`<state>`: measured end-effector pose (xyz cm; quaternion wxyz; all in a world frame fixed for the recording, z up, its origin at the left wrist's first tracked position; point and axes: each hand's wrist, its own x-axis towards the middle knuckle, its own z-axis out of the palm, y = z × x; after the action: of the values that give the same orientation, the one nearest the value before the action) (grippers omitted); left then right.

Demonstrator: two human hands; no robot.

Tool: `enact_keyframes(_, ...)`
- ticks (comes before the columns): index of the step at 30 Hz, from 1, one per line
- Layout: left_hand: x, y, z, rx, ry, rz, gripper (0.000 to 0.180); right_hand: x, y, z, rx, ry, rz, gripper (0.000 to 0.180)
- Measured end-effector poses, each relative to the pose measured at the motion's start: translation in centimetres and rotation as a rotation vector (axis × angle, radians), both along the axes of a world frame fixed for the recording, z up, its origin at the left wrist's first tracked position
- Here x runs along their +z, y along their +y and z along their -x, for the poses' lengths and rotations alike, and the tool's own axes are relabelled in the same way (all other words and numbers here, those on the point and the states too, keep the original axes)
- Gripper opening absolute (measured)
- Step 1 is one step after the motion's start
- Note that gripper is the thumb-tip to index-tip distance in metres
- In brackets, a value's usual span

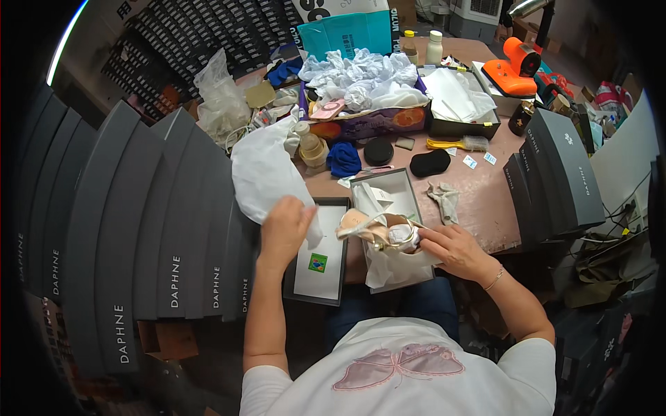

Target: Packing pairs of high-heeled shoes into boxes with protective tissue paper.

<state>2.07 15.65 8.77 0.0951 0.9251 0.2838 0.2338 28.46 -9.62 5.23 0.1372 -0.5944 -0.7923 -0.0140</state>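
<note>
My left hand (283, 232) is closed on the lower end of a thin white sheet or bag (267, 166), which billows up and away from it. My right hand (456, 251) grips a pale shoe (364, 227) with gold-coloured trim and a beige insole. White stuffing paper (402, 234) fills part of the shoe. It is above an open grey shoebox (383, 179) lined with white tissue (388, 269). Left of that box lies a shallow box lid (297, 291), white inside, with a small green square (318, 263) on it.
Dark grey shoeboxes are stacked at the left (149, 229) and right (565, 166). Behind stands a purple carton (368, 126) heaped with crumpled white paper (361, 76). A blue cloth (344, 159), black pads (430, 163), a yellow brush (458, 143) and a crumpled pale cloth (444, 202) lie on the table.
</note>
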Motion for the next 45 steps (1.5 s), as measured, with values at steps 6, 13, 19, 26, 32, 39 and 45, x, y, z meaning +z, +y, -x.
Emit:
enact_keyframes(6, -4.4, -5.2, -1.2, -0.442, 0.192, 1.548, 0.070, 2.9, 0.5, 1.2, 0.384, -0.189, -0.150, 0.030)
enact_keyframes(13, -10.7, -14.9, 1.7, -0.568, -0.473, 2.745, 0.092, 0.1, 1.9, 3.5, 0.287, -0.076, -0.120, 0.028)
enact_keyframes(19, -11.4, -15.7, 2.8, -0.269, -0.750, 2.489, 0.050, 0.3, 2.9, 7.0, 0.145, 0.265, 0.013, 0.022)
enact_keyframes(26, -6.3, -19.2, 5.1, -0.112, -0.616, 2.116, 0.101, -0.1, 1.8, 12.6, 0.043, 0.368, 0.199, 0.055)
enact_keyframes(32, -9.4, -19.8, 5.7, 0.017, -0.957, 2.056, 0.091, -1.3, 2.9, 11.8, 0.059, 1.013, 0.225, 0.043)
enact_keyframes(39, -10.0, -17.7, 2.9, 0.029, -0.945, 1.822, 0.100, -1.2, 6.5, 7.3, -0.205, 0.656, -0.089, 0.049)
enact_keyframes(45, -11.7, -20.8, 1.8, 0.033, -0.671, 1.536, 0.112, -7.1, 8.0, 14.1, -0.055, 0.566, 0.358, 0.056)
